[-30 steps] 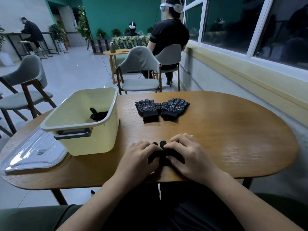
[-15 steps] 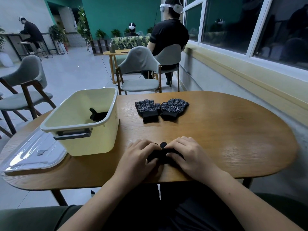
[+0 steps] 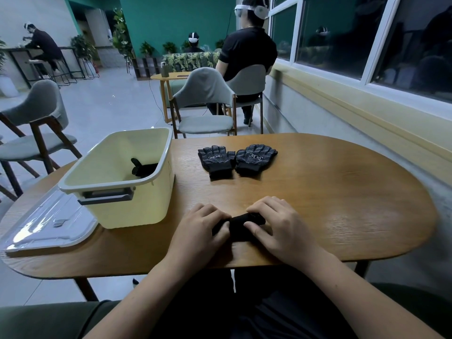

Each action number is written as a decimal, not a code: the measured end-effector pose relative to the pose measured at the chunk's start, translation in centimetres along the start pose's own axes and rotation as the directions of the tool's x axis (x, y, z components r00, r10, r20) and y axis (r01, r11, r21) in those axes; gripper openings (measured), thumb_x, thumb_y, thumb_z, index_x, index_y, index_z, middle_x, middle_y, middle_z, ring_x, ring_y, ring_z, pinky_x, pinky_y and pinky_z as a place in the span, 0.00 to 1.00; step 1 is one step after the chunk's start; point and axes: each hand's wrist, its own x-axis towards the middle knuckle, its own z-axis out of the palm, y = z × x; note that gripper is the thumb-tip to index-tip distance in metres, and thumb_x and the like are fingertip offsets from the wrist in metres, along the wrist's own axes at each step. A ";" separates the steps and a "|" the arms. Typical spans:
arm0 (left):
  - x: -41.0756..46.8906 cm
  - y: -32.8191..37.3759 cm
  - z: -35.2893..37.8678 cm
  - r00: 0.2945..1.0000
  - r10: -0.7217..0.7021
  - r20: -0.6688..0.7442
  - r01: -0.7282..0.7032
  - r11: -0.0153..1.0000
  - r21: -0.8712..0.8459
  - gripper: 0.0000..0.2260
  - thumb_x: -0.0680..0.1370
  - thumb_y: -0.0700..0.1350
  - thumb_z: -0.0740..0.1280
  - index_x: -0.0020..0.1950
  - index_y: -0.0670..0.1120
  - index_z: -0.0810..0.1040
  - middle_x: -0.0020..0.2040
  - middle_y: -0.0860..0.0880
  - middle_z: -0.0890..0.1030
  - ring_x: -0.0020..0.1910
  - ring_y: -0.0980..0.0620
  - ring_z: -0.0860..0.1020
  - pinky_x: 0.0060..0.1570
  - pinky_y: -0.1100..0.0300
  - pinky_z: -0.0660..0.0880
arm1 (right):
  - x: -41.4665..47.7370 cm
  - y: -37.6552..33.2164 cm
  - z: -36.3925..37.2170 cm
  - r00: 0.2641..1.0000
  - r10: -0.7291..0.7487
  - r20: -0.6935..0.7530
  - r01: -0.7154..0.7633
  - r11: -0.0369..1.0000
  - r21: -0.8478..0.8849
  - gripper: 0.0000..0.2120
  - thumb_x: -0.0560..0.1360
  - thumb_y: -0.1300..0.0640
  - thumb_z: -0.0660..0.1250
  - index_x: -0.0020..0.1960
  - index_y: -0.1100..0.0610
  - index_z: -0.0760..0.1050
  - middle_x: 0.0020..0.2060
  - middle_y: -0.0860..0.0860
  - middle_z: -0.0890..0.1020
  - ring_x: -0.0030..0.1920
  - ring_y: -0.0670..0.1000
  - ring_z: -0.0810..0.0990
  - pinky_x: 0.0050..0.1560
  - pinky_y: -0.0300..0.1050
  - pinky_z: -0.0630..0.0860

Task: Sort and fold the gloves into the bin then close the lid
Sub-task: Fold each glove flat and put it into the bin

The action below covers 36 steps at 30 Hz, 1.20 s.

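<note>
My left hand (image 3: pixel 198 228) and right hand (image 3: pixel 278 223) both curl onto the black knit glove bundle (image 3: pixel 238 226) at the near edge of the oval wooden table (image 3: pixel 342 204). The fingertips that poked up between my hands a moment ago are tucked in, so this fold looks nearly done: a short, thick roll lying crosswise. Left stands the pale yellow plastic bin (image 3: pixel 117 184), one black glove (image 3: pixel 143 167) inside, its clear flat lid (image 3: pixel 49 223) off beside it. Farther off, two black dotted gloves (image 3: pixel 216 160) lie flat, unfolded
</note>
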 end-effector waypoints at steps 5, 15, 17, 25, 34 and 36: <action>-0.1 0.1 0.0 0.988 0.108 -0.109 -0.105 0.994 0.031 0.10 0.83 0.50 0.68 0.59 0.52 0.86 0.55 0.56 0.81 0.55 0.49 0.79 0.54 0.52 0.76 | -0.1 0.3 0.4 1.000 0.019 0.011 -0.018 0.999 -0.031 0.10 0.83 0.48 0.68 0.57 0.53 0.81 0.51 0.46 0.82 0.51 0.50 0.80 0.53 0.47 0.74; 0.1 -0.5 -0.2 0.999 0.039 -0.033 -0.040 0.998 -0.043 0.16 0.74 0.44 0.80 0.61 0.54 0.87 0.57 0.59 0.84 0.57 0.53 0.80 0.58 0.57 0.77 | -0.1 0.5 0.7 1.000 0.021 -0.011 -0.022 0.997 -0.080 0.10 0.83 0.53 0.69 0.61 0.55 0.83 0.53 0.48 0.85 0.53 0.52 0.82 0.56 0.50 0.78; 0.3 -0.5 -0.4 1.000 -0.005 -0.003 0.005 0.997 -0.071 0.17 0.74 0.44 0.80 0.62 0.55 0.87 0.58 0.60 0.85 0.59 0.55 0.80 0.60 0.57 0.77 | 0.0 0.4 0.7 1.000 0.013 -0.015 -0.014 0.998 -0.068 0.11 0.82 0.56 0.70 0.63 0.56 0.83 0.55 0.49 0.85 0.55 0.52 0.82 0.58 0.49 0.79; 2.0 -0.6 -0.7 0.998 0.019 0.055 -0.020 1.000 0.017 0.17 0.77 0.53 0.74 0.66 0.59 0.84 0.59 0.57 0.87 0.58 0.51 0.82 0.57 0.60 0.74 | 0.6 0.6 0.4 0.994 0.055 0.099 -0.050 0.997 -0.054 0.20 0.81 0.44 0.69 0.69 0.53 0.80 0.59 0.47 0.84 0.58 0.50 0.82 0.56 0.48 0.82; 5.3 0.0 -7.0 0.964 0.263 0.036 -0.266 0.957 0.119 0.15 0.78 0.56 0.70 0.65 0.61 0.83 0.49 0.55 0.87 0.47 0.49 0.83 0.45 0.51 0.78 | 5.7 -0.6 -2.4 0.998 -0.031 0.056 0.028 0.998 0.053 0.18 0.78 0.52 0.77 0.66 0.54 0.83 0.54 0.49 0.86 0.54 0.52 0.83 0.55 0.51 0.81; 6.1 0.1 -9.6 0.968 0.247 0.045 -0.251 0.961 0.119 0.16 0.77 0.56 0.69 0.65 0.60 0.84 0.49 0.54 0.87 0.46 0.49 0.83 0.44 0.49 0.79 | 7.7 -1.6 -3.1 0.998 -0.054 0.026 0.052 0.996 0.075 0.18 0.77 0.54 0.78 0.66 0.55 0.83 0.54 0.50 0.86 0.54 0.51 0.84 0.55 0.50 0.81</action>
